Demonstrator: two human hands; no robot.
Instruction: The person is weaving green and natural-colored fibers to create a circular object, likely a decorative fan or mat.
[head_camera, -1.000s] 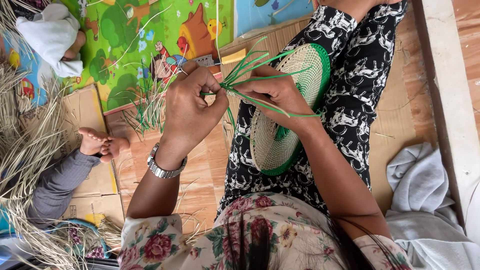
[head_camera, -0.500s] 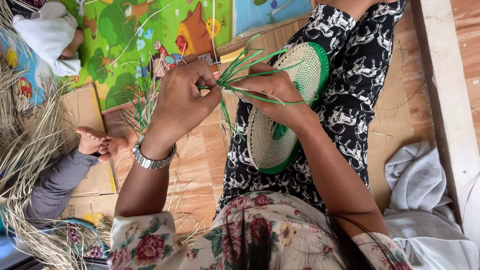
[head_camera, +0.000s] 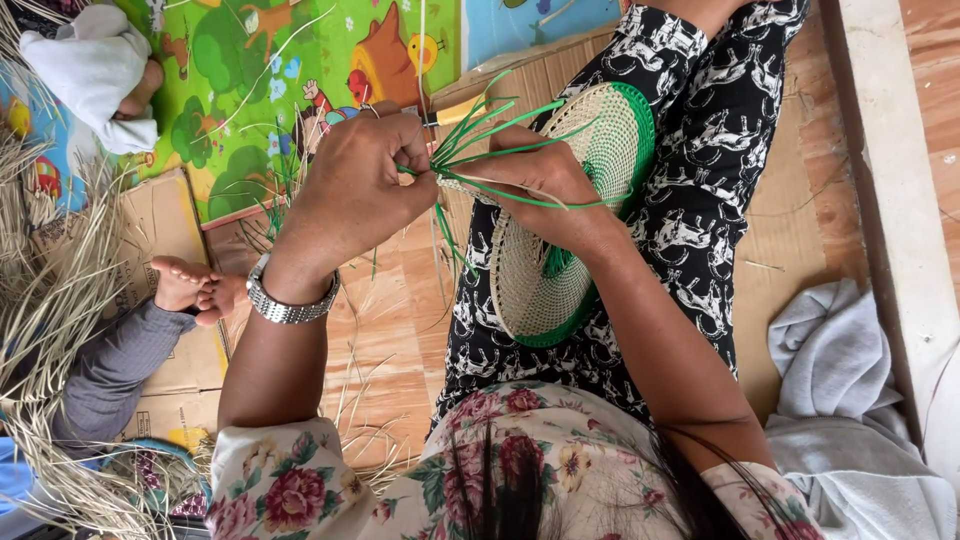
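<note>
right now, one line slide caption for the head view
Both hands pinch green strips at the rim of a round woven disc.

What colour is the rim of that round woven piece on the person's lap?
Green, around a pale straw-coloured centre; the woven disc shows only in the head view.

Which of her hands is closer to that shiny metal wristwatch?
Left. The wristwatch sits on the left wrist, right below the left hand. The right hand is across from it, resting on the round woven piece and pinching the green strands.
</note>
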